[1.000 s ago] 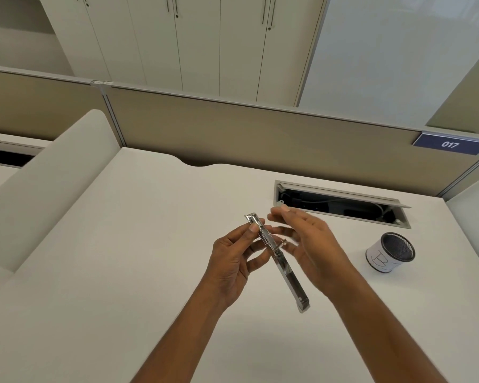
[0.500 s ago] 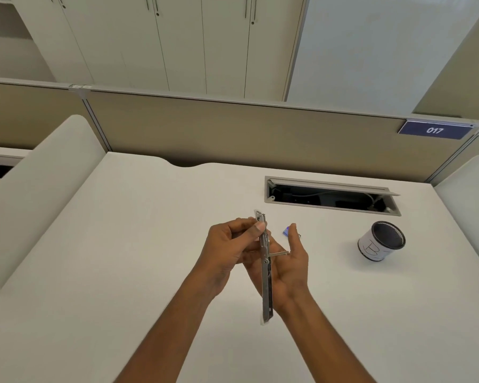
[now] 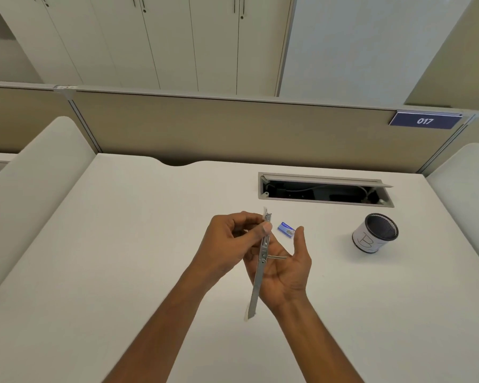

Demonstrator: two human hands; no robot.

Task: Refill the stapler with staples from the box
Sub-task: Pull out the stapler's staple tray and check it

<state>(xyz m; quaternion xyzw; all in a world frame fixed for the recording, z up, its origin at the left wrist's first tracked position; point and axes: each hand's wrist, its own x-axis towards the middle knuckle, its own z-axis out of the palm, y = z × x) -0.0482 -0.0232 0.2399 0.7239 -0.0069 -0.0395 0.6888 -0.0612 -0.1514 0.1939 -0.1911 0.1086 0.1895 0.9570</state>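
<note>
Comparing against one second back: the right hand (image 3: 286, 268) has rolled from palm-down over the stapler (image 3: 261, 262) to palm-up behind it. The stapler has swung from a slant to nearly in line with the forearms, far end up. With the hand turned, the box of staples (image 3: 286, 230) now shows on the counter (image 3: 150, 244), just beyond the right thumb and apart from both hands. Whether it is open is too small to tell.

Judgement: the stapler is being readied for loading. The box looks untouched, so the refill proper has not begun.

Pose: the left hand (image 3: 230, 239) is raised off the counter, thumb and fingers (image 3: 246, 216) pinched on the stapler's far end, carrying it. The right hand is cupped, its fingers apart and loosely curved, gripping nothing. A short metal tab (image 3: 278, 257) juts sideways from the stapler's middle over the palm. Contact between palm and stapler: cannot tell. A pen cup (image 3: 375, 233) stands well to the right.
</note>
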